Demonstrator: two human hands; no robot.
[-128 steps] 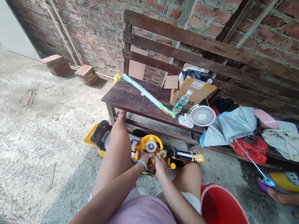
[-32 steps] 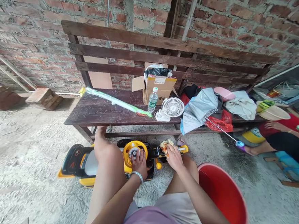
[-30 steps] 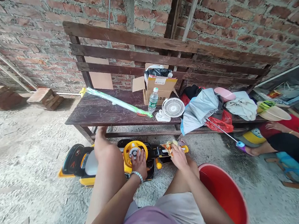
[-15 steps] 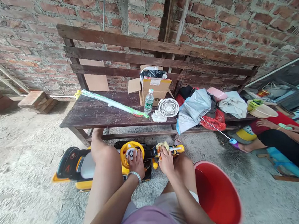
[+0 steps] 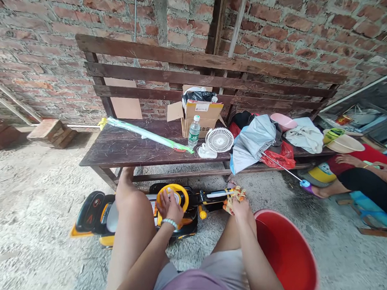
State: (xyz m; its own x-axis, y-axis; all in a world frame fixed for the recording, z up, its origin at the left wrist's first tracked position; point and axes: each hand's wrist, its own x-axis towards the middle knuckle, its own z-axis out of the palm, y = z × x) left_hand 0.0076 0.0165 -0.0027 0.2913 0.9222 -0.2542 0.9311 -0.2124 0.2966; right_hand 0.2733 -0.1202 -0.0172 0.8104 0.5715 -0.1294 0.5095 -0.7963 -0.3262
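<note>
Your right hand (image 5: 242, 208) is gripping the patterned cloth (image 5: 233, 199), likely soft, light, best held by bunched folds; your left hand (image 5: 171, 209) is lying spread on the steering wheel (image 5: 185, 197).

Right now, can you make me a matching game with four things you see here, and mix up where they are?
Things:
1. patterned cloth
2. left hand
3. plastic bottle
4. bucket

Places and colours:
A. at the yellow steering wheel
B. red, on the ground
C. in the right hand
D. on the bench, in front of the cardboard box

Right pairs: 1-C, 2-A, 3-D, 4-B
</note>
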